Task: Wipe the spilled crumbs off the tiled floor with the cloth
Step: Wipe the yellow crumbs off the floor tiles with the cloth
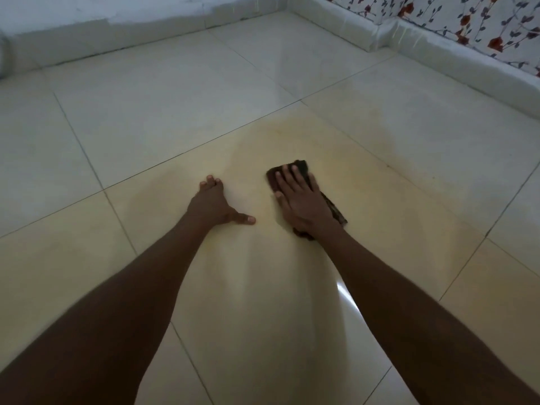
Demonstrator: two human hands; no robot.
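Observation:
A dark brown cloth [301, 168] lies flat on the pale tiled floor [175, 112], near the middle of the view. My right hand [301, 200] presses down on it with the palm flat and fingers spread; cloth edges stick out beyond the fingertips and beside the wrist. To the left of it, my left hand [214, 204] rests on the bare tile with the thumb stretched sideways, holding nothing. I cannot make out any crumbs on the floor in this dim light.
A low white skirting [117, 39] runs along the far wall. At the right, a raised white ledge [438, 57] stands below a wall with a red flower pattern [493, 24]. Dark grout lines cross the floor.

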